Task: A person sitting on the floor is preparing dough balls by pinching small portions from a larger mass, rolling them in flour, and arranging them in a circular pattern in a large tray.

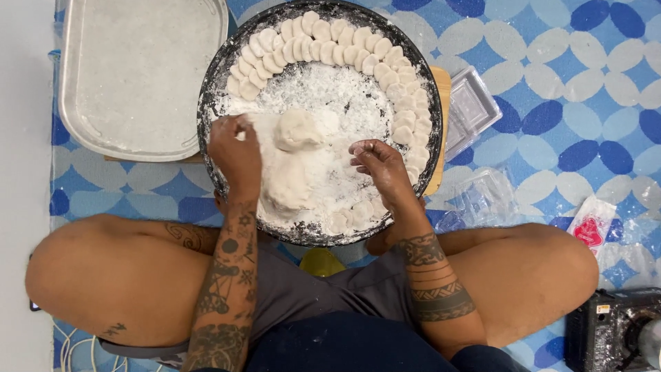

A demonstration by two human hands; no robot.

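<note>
A person sits cross-legged on a floor mat (578, 103) printed with blue, white and pale grey ovals, which fills most of the frame; a strip of plain pale floor (21, 172) runs down the left edge. In the upper middle of the frame a round dark pan (210, 89), dusted thick with white flour, rests on a wooden board (441, 131) whose edge shows at the pan's right side.

A lump of dough (296, 155) lies in the middle of the pan, stretching down toward its lower rim. The left hand (234, 151) is at the lump's left side, fingers curled closed with a pinch of dough or flour between them. The right hand (379, 165) hovers just right of the lump, fingers loosely bent and floury; whether it holds a small piece I cannot tell.

Small cut dough pieces (330, 45) line the pan's upper and right rim in a double row, and a few more lie near the lower rim.

In the upper left of the frame stands a rectangular metal tray (69, 103), floured inside. Clear plastic packaging (471, 107) lies right of the pan, a small red and white packet (590, 227) further right, and a dark appliance (613, 331) sits in the lower right corner.
</note>
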